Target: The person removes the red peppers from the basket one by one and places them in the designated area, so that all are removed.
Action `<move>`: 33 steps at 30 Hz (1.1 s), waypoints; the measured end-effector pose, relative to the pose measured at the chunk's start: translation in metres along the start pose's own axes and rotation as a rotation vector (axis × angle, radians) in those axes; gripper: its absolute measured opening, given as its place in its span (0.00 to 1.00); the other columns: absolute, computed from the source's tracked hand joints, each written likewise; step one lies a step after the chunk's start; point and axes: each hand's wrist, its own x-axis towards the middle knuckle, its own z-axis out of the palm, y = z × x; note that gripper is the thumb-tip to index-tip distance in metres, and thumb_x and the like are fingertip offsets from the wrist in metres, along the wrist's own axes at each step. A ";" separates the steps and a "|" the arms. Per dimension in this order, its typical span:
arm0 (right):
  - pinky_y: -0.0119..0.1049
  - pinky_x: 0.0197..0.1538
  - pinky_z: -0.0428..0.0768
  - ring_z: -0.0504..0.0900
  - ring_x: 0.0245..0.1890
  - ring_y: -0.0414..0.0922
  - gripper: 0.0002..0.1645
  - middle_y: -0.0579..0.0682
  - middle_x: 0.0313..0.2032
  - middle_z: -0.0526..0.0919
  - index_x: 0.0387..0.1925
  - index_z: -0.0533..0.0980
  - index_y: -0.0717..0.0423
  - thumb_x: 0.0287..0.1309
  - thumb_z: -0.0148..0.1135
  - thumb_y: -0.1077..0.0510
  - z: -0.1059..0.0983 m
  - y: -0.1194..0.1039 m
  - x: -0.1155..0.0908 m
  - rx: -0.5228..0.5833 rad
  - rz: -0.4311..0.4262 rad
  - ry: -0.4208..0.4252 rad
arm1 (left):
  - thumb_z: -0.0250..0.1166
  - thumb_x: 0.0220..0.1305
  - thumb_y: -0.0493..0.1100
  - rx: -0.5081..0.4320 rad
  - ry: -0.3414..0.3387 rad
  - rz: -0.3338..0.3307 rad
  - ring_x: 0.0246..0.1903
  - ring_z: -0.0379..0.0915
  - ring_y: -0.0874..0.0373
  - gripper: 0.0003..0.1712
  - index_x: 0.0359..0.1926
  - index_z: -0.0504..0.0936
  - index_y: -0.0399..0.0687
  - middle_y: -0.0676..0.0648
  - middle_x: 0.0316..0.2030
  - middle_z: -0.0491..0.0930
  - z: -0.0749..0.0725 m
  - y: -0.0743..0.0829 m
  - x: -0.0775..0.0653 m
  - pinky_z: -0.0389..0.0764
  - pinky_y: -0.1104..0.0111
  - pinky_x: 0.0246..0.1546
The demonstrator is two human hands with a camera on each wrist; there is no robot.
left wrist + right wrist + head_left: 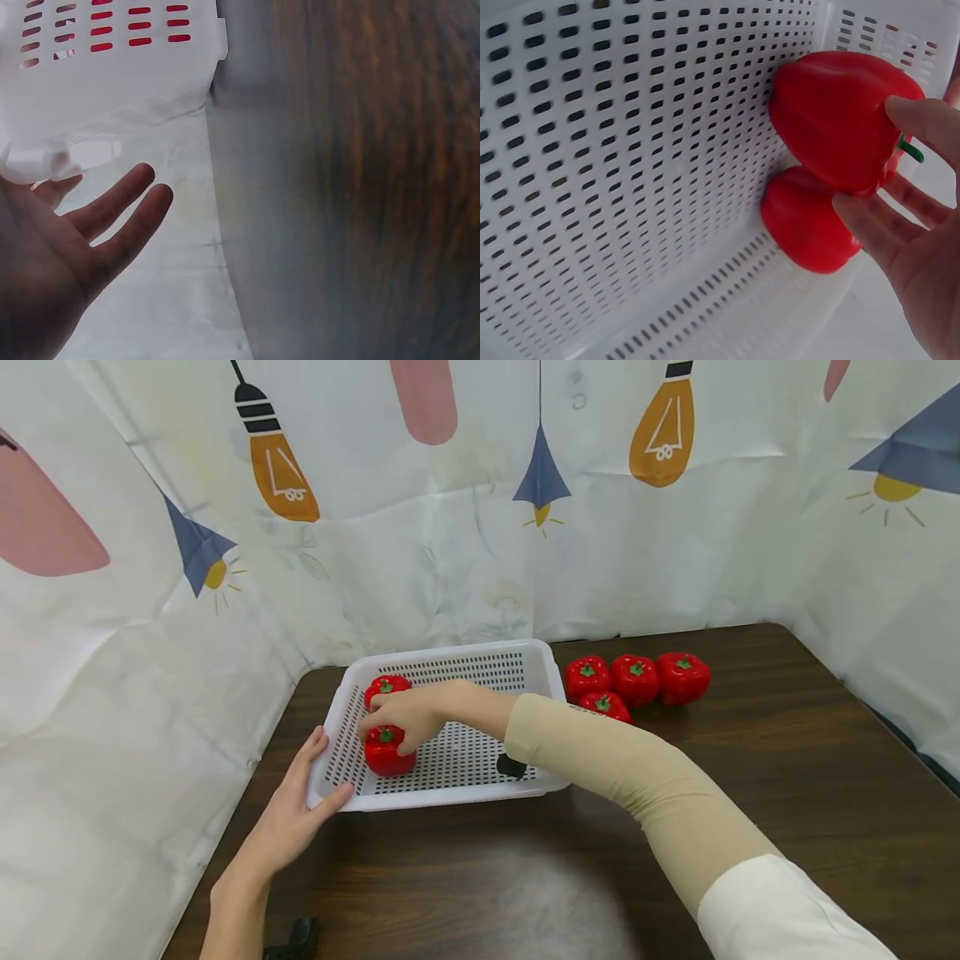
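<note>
In the head view my left hand [288, 814] is at the left end of a white perforated plastic basket [465, 795], thumb over the corner of the rim. The left wrist view shows the other fingers [124, 206] spread outside the basket wall [135, 86]. My right hand [412, 714] reaches into the basket and holds a red bell pepper [390, 758] with a green stem. Its thumb [915, 116] presses one side of that pepper [840, 112], and fingers lie on the other. Right behind sits a second red bell pepper [386, 683], partly hidden by the hand.
Several more red bell peppers [635, 680] stand grouped on the dark wooden table [750, 752], right of the basket. A printed cloth [450, 552] hangs behind and along the sides. A small black object [296, 941] lies near the left forearm.
</note>
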 end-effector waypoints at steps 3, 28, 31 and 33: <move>0.32 0.54 0.79 0.62 0.64 0.41 0.38 0.45 0.66 0.65 0.72 0.69 0.36 0.62 0.71 0.53 0.000 0.001 -0.005 -0.016 -0.005 -0.022 | 0.69 0.67 0.53 -0.003 0.001 0.003 0.72 0.53 0.33 0.53 0.81 0.49 0.44 0.47 0.82 0.41 0.000 0.001 0.000 0.63 0.32 0.62; 0.32 0.51 0.81 0.70 0.59 0.41 0.43 0.43 0.59 0.76 0.67 0.69 0.43 0.53 0.80 0.52 0.000 0.000 -0.034 -0.017 -0.009 -0.095 | 0.69 0.67 0.52 0.017 0.014 0.002 0.70 0.57 0.32 0.52 0.81 0.49 0.42 0.44 0.81 0.42 0.002 0.001 -0.001 0.65 0.33 0.61; 0.33 0.52 0.81 0.69 0.60 0.41 0.43 0.43 0.60 0.75 0.68 0.68 0.43 0.53 0.80 0.52 -0.001 0.002 -0.037 -0.032 -0.005 -0.109 | 0.69 0.67 0.52 0.016 0.016 0.004 0.70 0.57 0.32 0.52 0.81 0.50 0.42 0.44 0.81 0.42 0.002 0.001 -0.001 0.64 0.32 0.61; 0.34 0.52 0.81 0.69 0.61 0.42 0.43 0.44 0.60 0.75 0.69 0.68 0.42 0.54 0.79 0.52 -0.001 0.002 -0.039 -0.035 0.004 -0.120 | 0.69 0.67 0.51 0.014 0.016 0.003 0.70 0.57 0.32 0.52 0.81 0.50 0.42 0.44 0.81 0.42 0.002 0.000 -0.001 0.64 0.32 0.61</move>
